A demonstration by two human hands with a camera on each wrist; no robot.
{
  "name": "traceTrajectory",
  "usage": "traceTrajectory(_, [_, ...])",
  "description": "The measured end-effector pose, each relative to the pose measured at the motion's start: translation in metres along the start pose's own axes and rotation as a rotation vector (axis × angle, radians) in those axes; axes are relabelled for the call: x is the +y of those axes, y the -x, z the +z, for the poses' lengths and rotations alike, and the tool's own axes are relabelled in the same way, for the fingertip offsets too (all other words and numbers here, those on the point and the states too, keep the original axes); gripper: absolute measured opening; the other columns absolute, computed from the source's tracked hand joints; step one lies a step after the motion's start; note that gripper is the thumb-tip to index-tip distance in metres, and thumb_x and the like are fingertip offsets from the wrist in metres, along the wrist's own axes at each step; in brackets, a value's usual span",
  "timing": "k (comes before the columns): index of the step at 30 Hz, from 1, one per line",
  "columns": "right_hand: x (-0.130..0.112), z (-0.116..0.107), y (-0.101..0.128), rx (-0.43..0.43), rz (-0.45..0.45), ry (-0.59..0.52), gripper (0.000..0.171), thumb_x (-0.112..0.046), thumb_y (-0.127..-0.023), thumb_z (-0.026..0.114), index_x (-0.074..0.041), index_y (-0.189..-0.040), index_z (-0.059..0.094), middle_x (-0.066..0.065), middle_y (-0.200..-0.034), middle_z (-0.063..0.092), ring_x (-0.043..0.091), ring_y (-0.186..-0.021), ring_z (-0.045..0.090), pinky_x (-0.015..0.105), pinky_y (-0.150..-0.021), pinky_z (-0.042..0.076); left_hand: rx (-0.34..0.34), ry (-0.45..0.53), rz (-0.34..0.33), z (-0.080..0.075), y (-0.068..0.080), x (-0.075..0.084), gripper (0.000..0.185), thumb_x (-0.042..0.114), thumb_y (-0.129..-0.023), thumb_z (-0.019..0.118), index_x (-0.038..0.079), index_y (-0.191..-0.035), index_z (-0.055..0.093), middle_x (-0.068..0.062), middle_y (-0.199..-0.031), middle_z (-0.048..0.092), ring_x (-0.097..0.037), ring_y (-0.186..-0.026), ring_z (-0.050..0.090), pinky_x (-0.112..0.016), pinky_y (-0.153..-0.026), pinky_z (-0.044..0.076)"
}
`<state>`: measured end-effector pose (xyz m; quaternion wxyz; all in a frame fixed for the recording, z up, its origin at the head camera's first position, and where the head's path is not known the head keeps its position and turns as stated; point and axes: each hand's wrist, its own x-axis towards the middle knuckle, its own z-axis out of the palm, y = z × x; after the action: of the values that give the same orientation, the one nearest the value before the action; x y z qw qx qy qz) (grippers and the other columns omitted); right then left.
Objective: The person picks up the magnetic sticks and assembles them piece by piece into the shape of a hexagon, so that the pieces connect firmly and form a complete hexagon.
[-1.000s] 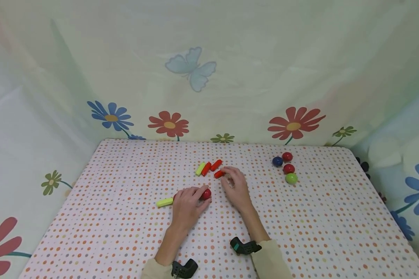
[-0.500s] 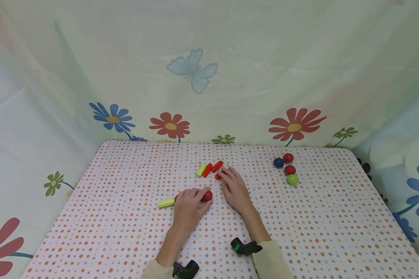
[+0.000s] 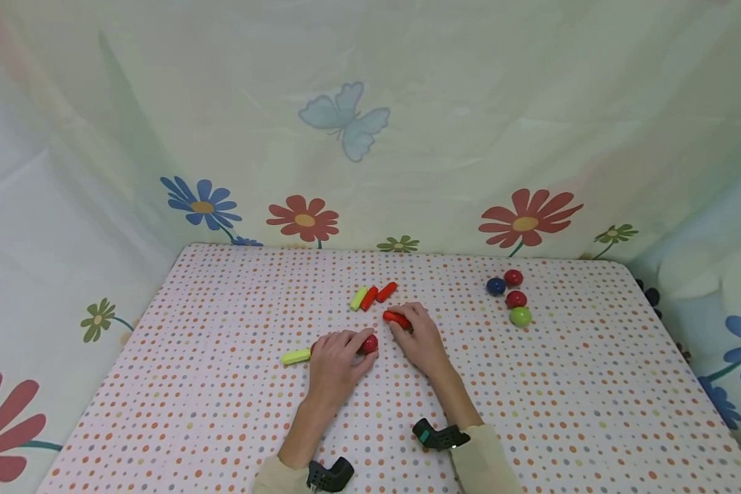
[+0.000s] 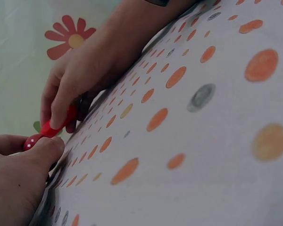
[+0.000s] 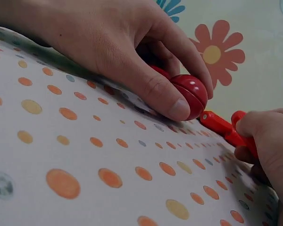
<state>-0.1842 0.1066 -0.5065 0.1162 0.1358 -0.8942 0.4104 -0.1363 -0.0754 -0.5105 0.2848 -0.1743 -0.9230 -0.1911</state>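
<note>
On the dotted tablecloth (image 3: 222, 384) my left hand (image 3: 353, 346) grips a red ball (image 3: 370, 344), thumb and fingers curled round it. The right wrist view shows the ball (image 5: 192, 94) close up, a seam round its middle, inside my left hand (image 5: 179, 96). A yellow-green stick (image 3: 296, 356) juts out to the left of that hand. My right hand (image 3: 405, 325) pinches a red stick (image 3: 396, 319), whose free end points at the ball. The same red stick (image 5: 221, 126) (image 4: 56, 125) nearly touches the ball. In the left wrist view only a sliver of the ball (image 4: 31, 141) shows.
Three more sticks lie side by side behind the hands: yellow-green (image 3: 358, 298), red (image 3: 369, 298), red (image 3: 386, 291). At the right rear lie a blue ball (image 3: 496, 286), two red balls (image 3: 513, 277) (image 3: 516, 299) and a green ball (image 3: 521, 316). Flowered cloth walls surround the table.
My right hand has taken hold of the red stick near the stick group and drawn it back toward the red ball. My left hand has kept still on the ball.
</note>
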Motion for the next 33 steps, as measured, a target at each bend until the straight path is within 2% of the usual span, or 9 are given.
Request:
traceTrajectory(5, [-0.002, -0.002, 0.004, 0.004, -0.049, -0.164, 0.023, -0.013, -0.09, 0.068, -0.012, -0.113, 0.069, 0.007, -0.111, 0.063, 0.015, -0.096, 0.057, 0.023, -0.076, 0.049, 0.04, -0.005, -0.008, 0.001, -0.002, 0.001, 0.042, 0.036, -0.08, 0.078, 0.023, -0.119, 0.068, 0.003, -0.098, 0.072, -0.012, -0.092, 0.067, -0.032, -0.083, 0.051])
traceTrajectory(10, [-0.005, -0.004, 0.008, -0.024, -0.034, -0.253, 0.02, -0.011, -0.091, 0.067, -0.012, -0.111, 0.068, 0.006, -0.11, 0.065, 0.01, -0.088, 0.053, 0.018, -0.071, 0.046, 0.047, 0.011, -0.027, 0.002, -0.003, 0.0, 0.041, 0.031, -0.082, 0.078, 0.019, -0.119, 0.068, 0.001, -0.104, 0.072, -0.014, -0.096, 0.067, -0.031, -0.087, 0.054])
traceTrajectory(13, [-0.023, -0.014, 0.015, -0.049, -0.02, -0.293, 0.019, -0.006, -0.09, 0.066, -0.006, -0.109, 0.068, 0.01, -0.108, 0.065, 0.009, -0.084, 0.052, 0.016, -0.069, 0.045, 0.031, 0.035, -0.034, 0.001, -0.002, 0.001, 0.041, 0.027, -0.082, 0.078, 0.017, -0.12, 0.067, 0.0, -0.107, 0.071, -0.015, -0.097, 0.068, -0.031, -0.087, 0.056])
traceTrajectory(17, [-0.046, -0.026, 0.023, -0.073, -0.032, -0.315, 0.019, -0.001, -0.089, 0.065, 0.002, -0.108, 0.067, 0.016, -0.106, 0.065, 0.008, -0.082, 0.052, 0.016, -0.068, 0.046, 0.023, 0.073, -0.031, 0.001, -0.001, 0.001, 0.041, 0.023, -0.081, 0.078, 0.014, -0.12, 0.067, -0.002, -0.109, 0.07, -0.016, -0.099, 0.067, -0.031, -0.088, 0.056])
traceTrajectory(23, [-0.047, -0.027, 0.025, -0.075, -0.048, -0.314, 0.019, 0.0, -0.089, 0.065, 0.003, -0.108, 0.067, 0.016, -0.103, 0.065, 0.008, -0.077, 0.05, 0.017, -0.064, 0.045, 0.024, 0.107, -0.023, 0.002, 0.0, -0.001, 0.041, 0.021, -0.082, 0.077, 0.013, -0.12, 0.066, -0.003, -0.112, 0.068, -0.017, -0.101, 0.067, -0.032, -0.09, 0.055])
traceTrajectory(27, [-0.045, -0.025, 0.025, -0.071, -0.058, -0.298, 0.019, 0.002, -0.088, 0.065, 0.004, -0.107, 0.067, 0.017, -0.101, 0.064, 0.008, -0.074, 0.049, 0.016, -0.063, 0.044, 0.045, 0.086, -0.011, 0.002, 0.0, -0.001, 0.041, 0.021, -0.081, 0.078, 0.013, -0.119, 0.067, -0.003, -0.112, 0.069, -0.017, -0.1, 0.068, -0.032, -0.089, 0.056])
traceTrajectory(33, [-0.02, -0.007, 0.024, -0.048, -0.061, -0.277, 0.021, 0.001, -0.088, 0.066, 0.001, -0.109, 0.067, 0.016, -0.103, 0.065, 0.009, -0.076, 0.05, 0.018, -0.063, 0.045, 0.054, 0.077, -0.018, 0.002, 0.0, -0.001, 0.04, 0.021, -0.08, 0.078, 0.013, -0.118, 0.067, -0.003, -0.111, 0.069, -0.017, -0.1, 0.068, -0.032, -0.088, 0.056])
